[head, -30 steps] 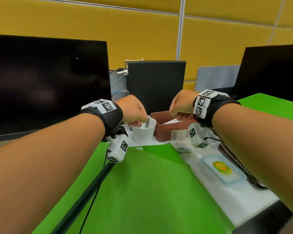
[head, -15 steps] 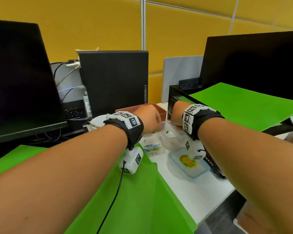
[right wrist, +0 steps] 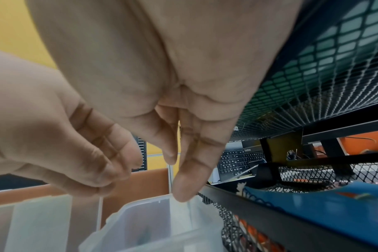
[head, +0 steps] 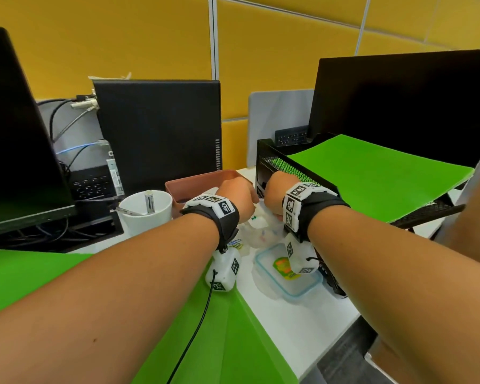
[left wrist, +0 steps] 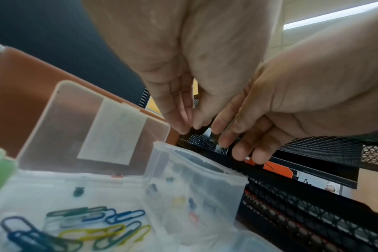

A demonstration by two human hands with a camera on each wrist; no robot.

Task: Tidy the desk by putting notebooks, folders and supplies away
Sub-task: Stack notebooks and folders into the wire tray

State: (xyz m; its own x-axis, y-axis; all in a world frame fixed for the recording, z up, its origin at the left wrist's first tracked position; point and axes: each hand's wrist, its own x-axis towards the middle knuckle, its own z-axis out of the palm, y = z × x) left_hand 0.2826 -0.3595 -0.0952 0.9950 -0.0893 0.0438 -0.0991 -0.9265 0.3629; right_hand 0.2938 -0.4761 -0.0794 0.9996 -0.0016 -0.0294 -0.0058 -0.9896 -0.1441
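My two hands meet over a small clear plastic container [head: 261, 234] of coloured pushpins, just in front of the black mesh tray [head: 277, 162]. My left hand [head: 239, 198] hangs above it with its fingertips [left wrist: 183, 126] pressed together; nothing shows between them. My right hand [head: 275, 195] points down beside it, fingers nearly straight, its thumb [right wrist: 183, 187] at the container's rim [right wrist: 145, 206]. Coloured paper clips [left wrist: 86, 226] lie in an open clear box whose lid [left wrist: 93, 126] stands upright. A green pushpin [left wrist: 78, 191] lies loose near the container.
A brown tray [head: 194, 184] and a white mug [head: 147, 214] holding a metal stick stand behind the hands. A clear lid with a yellow sticker [head: 288, 270] lies nearer me. Green folders lie on the desk [head: 178, 328] and on the mesh tray [head: 372, 173]. Monitors and a PC tower [head: 158, 134] line the back.
My left hand has left the white mug and moved right. Both hands have come together over the clear pushpin container, and my head has turned right.
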